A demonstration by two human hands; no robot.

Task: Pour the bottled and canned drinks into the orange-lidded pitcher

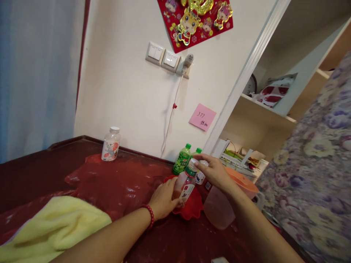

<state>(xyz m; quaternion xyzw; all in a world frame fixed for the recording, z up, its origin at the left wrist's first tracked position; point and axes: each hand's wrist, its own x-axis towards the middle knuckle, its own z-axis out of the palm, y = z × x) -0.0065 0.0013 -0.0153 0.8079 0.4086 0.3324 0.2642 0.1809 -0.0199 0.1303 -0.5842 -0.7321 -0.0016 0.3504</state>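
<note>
Yellow cloth [59, 223] lies crumpled on the red-brown desk [142, 241], nearest the camera, left of the left fingers and well apart from them. Red bead bracelet [149, 216] on the left wrist, just behind those fingers. Left hand [164, 197] wraps the lower body of a clear bottle [184, 188] from the left side, thumb in front, fingers closed on it. Bottle has a green band near the neck and a pale label, and leans right at the top in view. Right hand [215, 173] comes in from the right, fingers bent, tips at the white cap [193, 164]; can't tell if they pinch it or only touch. Red scalloped dish [192, 210] sits below and around the left fingers; can't tell if the bottle touches it. Translucent container [218, 210] is below the right fingers, orange lid [241, 182] partly behind the right forearm. Just beyond the right fingertips: two green-capped bottles [181, 159], side by side. Jar with a white lid [110, 144] stands upright, far left of both hands, near the wall. On the wall past the fingers: pink note [203, 117], white cable [172, 117], switches [163, 56], red decoration [194, 22] on top.
</note>
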